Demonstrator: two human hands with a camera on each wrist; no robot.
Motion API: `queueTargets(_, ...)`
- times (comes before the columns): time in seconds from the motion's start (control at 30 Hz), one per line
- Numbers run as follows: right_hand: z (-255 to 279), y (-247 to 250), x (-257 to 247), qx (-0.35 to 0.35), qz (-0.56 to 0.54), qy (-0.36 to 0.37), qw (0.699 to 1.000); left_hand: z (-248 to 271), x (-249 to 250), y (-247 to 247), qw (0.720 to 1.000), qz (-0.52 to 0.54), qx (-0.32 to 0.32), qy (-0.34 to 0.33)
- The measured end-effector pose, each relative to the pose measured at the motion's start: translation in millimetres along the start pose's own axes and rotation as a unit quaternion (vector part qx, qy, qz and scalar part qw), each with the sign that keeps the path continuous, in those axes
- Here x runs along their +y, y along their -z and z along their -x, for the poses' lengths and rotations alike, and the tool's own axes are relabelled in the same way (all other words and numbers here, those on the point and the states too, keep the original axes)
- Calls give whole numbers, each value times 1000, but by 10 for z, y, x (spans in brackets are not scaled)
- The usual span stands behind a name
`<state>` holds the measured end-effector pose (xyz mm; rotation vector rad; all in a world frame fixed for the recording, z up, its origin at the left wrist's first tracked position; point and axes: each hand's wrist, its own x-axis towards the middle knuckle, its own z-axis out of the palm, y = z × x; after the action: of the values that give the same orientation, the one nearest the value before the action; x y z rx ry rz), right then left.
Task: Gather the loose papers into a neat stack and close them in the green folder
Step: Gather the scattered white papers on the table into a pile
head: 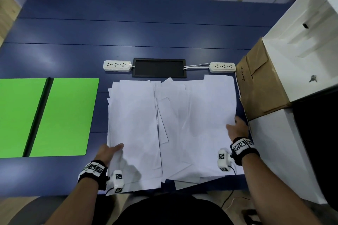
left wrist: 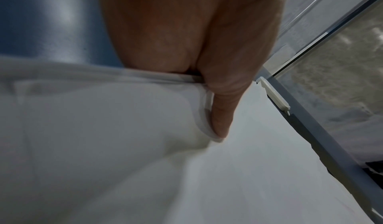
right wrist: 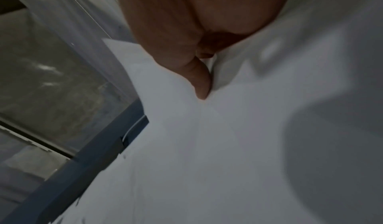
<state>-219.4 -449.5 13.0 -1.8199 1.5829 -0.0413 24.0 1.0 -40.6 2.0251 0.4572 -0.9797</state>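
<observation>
Left hand (head: 109, 151) pinches left edge of loose papers (head: 172, 124), thumb on top, fingers hidden beneath; left wrist view shows sheet edges bunched against thumb. Right hand (head: 236, 129) grips right edge of same spread, thumb pressing top sheet, fingers under. Papers lie fanned, overlapping, across blue table (head: 73, 33), near edge overhanging. Green folder (head: 45, 117) lies open flat left of papers, apart. Two power strips (head: 117, 65) beyond papers; cardboard box (head: 263, 86) at right.

The left hand (left wrist: 186, 36) pinches the edge of the white papers (left wrist: 103, 145), thumb (left wrist: 221, 113) on top, above the blue counter (left wrist: 41, 23), papers bowed beneath it.
</observation>
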Motion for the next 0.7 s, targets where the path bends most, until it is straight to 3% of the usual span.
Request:
queueTargets(0.3, 166, 645, -171, 94, -123, 111, 982, 97, 62, 11, 1000, -25, -6, -4)
queueTargets(0.5, 502, 560, -687, -41, -279, 143, 949, 77, 39, 50, 1000, -14, -26, 4)
queueTargets(0.7, 850, -358, -1035, -220, -320, 114, 914, 102, 119, 93, 992, 107, -66, 20)
